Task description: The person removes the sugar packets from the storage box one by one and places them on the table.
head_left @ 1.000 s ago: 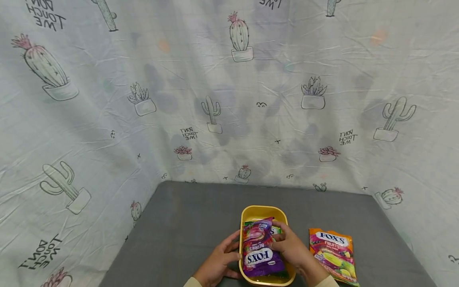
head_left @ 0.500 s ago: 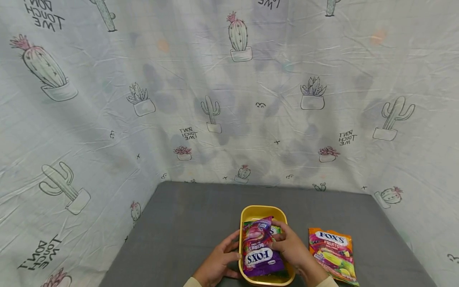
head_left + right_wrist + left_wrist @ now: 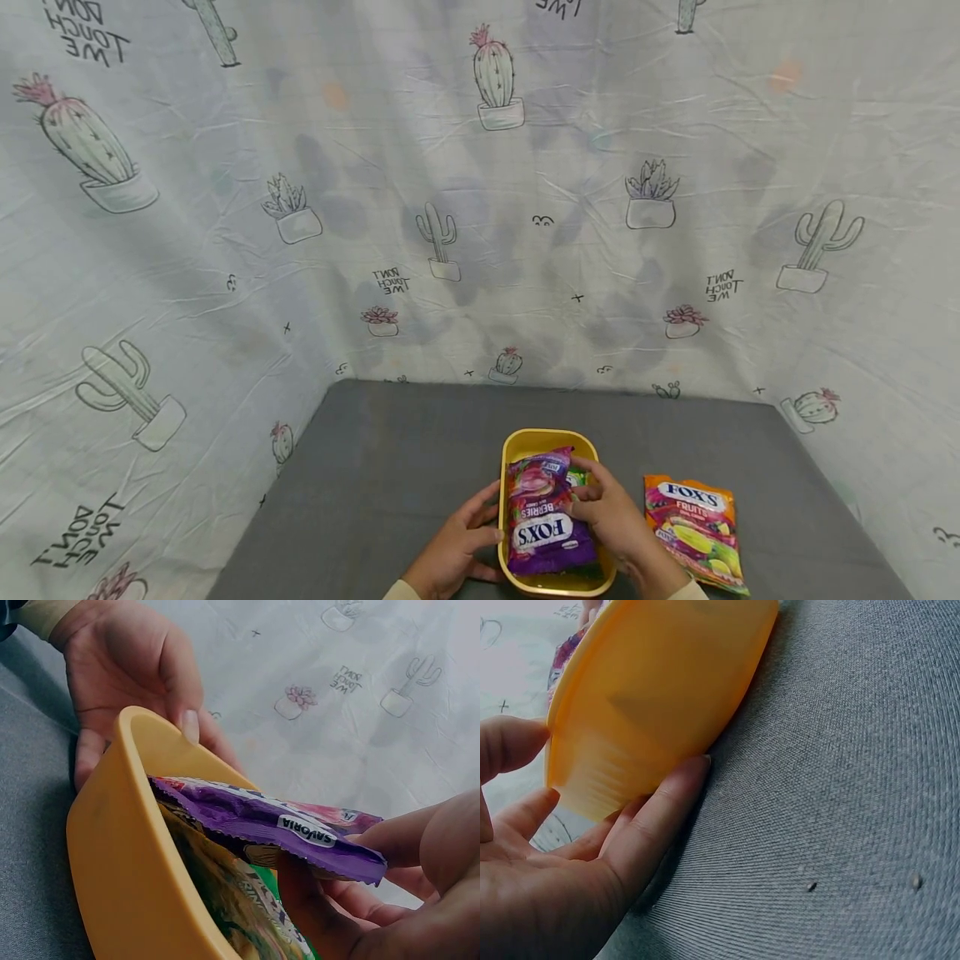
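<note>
A yellow plastic tub [image 3: 550, 435] stands on the grey tabletop in the head view. My left hand [image 3: 457, 542] holds it at its left side. In the left wrist view the thumb is at the rim and the fingers lie along the outer wall toward the base. My right hand [image 3: 611, 512] reaches into the tub and pinches a purple Fox's Berries candy bag [image 3: 542, 521] by its right edge. In the right wrist view that purple bag [image 3: 262, 817] is tilted up, with the thumb and fingers on opposite faces. Beneath it lies a green candy bag [image 3: 247, 907], partly hidden.
An orange Fox's Fruits candy bag [image 3: 696, 533] lies flat on the grey tabletop [image 3: 405, 450], right of the tub. White cloth with cactus prints [image 3: 495, 250] hangs behind and along both sides. Two small specks [image 3: 916, 881] show on the grey cloth.
The purple candy bag has shifted slightly within the tub, its upper end a little higher. Both hands keep nearly the same places. The head view has drifted slightly.
</note>
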`<move>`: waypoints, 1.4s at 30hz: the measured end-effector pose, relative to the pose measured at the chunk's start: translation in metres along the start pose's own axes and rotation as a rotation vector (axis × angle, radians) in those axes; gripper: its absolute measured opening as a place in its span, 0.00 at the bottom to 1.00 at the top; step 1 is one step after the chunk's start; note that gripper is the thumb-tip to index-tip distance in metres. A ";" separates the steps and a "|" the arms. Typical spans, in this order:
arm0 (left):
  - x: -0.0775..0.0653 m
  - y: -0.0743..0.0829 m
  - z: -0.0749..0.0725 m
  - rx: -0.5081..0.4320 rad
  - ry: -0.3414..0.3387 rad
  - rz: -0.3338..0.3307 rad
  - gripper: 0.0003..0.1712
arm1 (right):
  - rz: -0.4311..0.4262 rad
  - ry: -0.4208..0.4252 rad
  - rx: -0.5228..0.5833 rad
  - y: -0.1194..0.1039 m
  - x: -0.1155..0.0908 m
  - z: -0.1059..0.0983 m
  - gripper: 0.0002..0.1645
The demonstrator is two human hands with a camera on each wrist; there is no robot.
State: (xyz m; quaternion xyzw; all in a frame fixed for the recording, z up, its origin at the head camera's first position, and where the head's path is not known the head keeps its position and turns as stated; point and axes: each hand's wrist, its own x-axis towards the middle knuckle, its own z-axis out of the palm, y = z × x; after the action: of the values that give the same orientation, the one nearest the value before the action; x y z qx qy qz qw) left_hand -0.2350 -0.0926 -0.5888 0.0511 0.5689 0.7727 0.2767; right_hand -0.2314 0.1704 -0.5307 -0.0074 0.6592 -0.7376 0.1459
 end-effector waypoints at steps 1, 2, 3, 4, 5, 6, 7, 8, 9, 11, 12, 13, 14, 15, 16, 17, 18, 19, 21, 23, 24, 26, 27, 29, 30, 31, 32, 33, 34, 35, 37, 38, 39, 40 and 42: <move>0.000 0.000 0.000 0.003 -0.002 0.002 0.38 | 0.000 0.006 0.002 -0.001 -0.001 0.000 0.44; 0.000 0.000 0.000 0.002 -0.003 0.002 0.39 | 0.001 0.012 0.002 -0.002 -0.001 0.000 0.44; 0.000 -0.001 -0.001 0.002 -0.003 0.003 0.39 | 0.002 0.017 0.005 -0.003 -0.001 0.000 0.45; 0.000 -0.001 -0.001 0.000 -0.003 0.002 0.39 | 0.003 0.016 0.011 -0.004 -0.002 -0.001 0.45; 0.000 -0.001 -0.001 -0.001 -0.003 0.002 0.39 | 0.006 0.013 0.018 -0.005 -0.002 -0.002 0.45; 0.000 -0.001 -0.001 -0.006 -0.002 0.000 0.39 | 0.008 0.011 0.024 -0.006 -0.003 -0.002 0.45; 0.000 -0.001 -0.001 -0.009 -0.001 -0.001 0.39 | 0.008 0.005 0.029 -0.007 -0.003 -0.003 0.45; 0.000 -0.001 -0.001 -0.013 -0.001 -0.002 0.39 | 0.009 0.002 0.038 -0.007 -0.004 -0.003 0.45; 0.000 -0.001 -0.001 -0.014 -0.004 -0.001 0.39 | 0.011 -0.001 0.046 -0.008 -0.004 -0.004 0.45; 0.000 -0.001 -0.001 -0.014 -0.011 0.002 0.39 | 0.014 -0.006 0.063 -0.009 -0.005 -0.005 0.45; 0.000 0.000 -0.001 -0.015 -0.014 0.004 0.39 | 0.014 -0.004 0.071 -0.009 -0.005 -0.005 0.45; 0.000 0.000 0.000 -0.015 -0.016 0.006 0.39 | 0.013 -0.003 0.075 -0.010 -0.006 -0.005 0.46; 0.000 0.000 0.000 -0.015 -0.020 0.008 0.39 | 0.014 0.001 0.081 -0.010 -0.006 -0.006 0.45; 0.000 0.001 0.000 -0.014 -0.021 0.009 0.39 | 0.013 0.004 0.082 -0.010 -0.007 -0.007 0.45; 0.000 0.001 0.000 -0.016 -0.020 0.008 0.39 | 0.009 0.008 0.085 -0.010 -0.007 -0.007 0.45; 0.000 0.001 0.000 -0.016 -0.019 0.008 0.39 | 0.008 0.014 0.086 -0.010 -0.007 -0.008 0.45; 0.000 0.001 0.000 -0.018 -0.018 0.009 0.39 | 0.006 0.017 0.085 -0.009 -0.008 -0.008 0.45; 0.000 0.000 0.000 -0.018 -0.018 0.011 0.39 | 0.003 0.018 0.082 -0.009 -0.008 -0.009 0.45; -0.001 0.000 0.000 -0.019 -0.021 0.015 0.39 | 0.000 0.025 0.085 -0.010 -0.008 -0.010 0.44; -0.001 0.000 0.000 -0.022 -0.023 0.019 0.39 | 0.000 0.031 0.097 -0.010 -0.008 -0.011 0.44; -0.001 0.000 0.000 -0.024 -0.025 0.020 0.39 | -0.001 0.031 0.103 -0.011 -0.008 -0.012 0.44; -0.002 0.001 0.000 -0.026 -0.025 0.018 0.39 | -0.004 0.039 0.109 -0.012 -0.009 -0.012 0.44; -0.002 0.001 0.000 -0.027 -0.024 0.017 0.39 | -0.004 0.043 0.115 -0.013 -0.010 -0.013 0.44; -0.003 0.001 0.001 -0.026 -0.022 0.015 0.39 | -0.008 0.052 0.117 -0.015 -0.012 -0.014 0.44; -0.003 0.001 0.001 -0.024 -0.021 0.014 0.39 | -0.012 0.059 0.119 -0.016 -0.013 -0.015 0.44; -0.003 0.001 0.001 -0.023 -0.021 0.013 0.39 | -0.014 0.066 0.120 -0.017 -0.013 -0.016 0.44; -0.003 0.002 0.001 -0.026 -0.023 0.012 0.39 | -0.016 0.074 0.124 -0.017 -0.014 -0.016 0.44; -0.003 0.002 0.002 -0.026 -0.024 0.012 0.39 | -0.017 0.078 0.130 -0.018 -0.015 -0.017 0.45; -0.003 0.002 0.002 -0.027 -0.026 0.010 0.39 | -0.017 0.087 0.135 -0.019 -0.015 -0.018 0.45; -0.003 0.003 0.002 -0.027 -0.029 0.008 0.39 | -0.017 0.098 0.138 -0.020 -0.016 -0.019 0.45; -0.003 0.003 0.001 -0.026 -0.034 0.005 0.39 | -0.014 0.121 0.144 -0.021 -0.017 -0.021 0.46; -0.002 0.003 0.001 -0.026 -0.035 0.002 0.39 | -0.013 0.133 0.144 -0.021 -0.017 -0.022 0.46; -0.002 0.003 0.001 -0.022 -0.033 0.000 0.39 | -0.011 0.145 0.143 -0.021 -0.018 -0.024 0.46; -0.002 0.003 0.001 -0.021 -0.029 -0.003 0.39 | -0.008 0.153 0.144 -0.022 -0.019 -0.025 0.46; -0.002 0.003 0.000 -0.018 -0.020 -0.006 0.39 | -0.007 0.160 0.147 -0.022 -0.019 -0.026 0.45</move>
State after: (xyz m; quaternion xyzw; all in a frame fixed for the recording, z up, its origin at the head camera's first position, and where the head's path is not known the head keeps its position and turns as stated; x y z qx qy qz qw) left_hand -0.2339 -0.0941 -0.5857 0.0545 0.5592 0.7765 0.2853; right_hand -0.2227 0.2020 -0.5089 0.0598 0.6129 -0.7827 0.0905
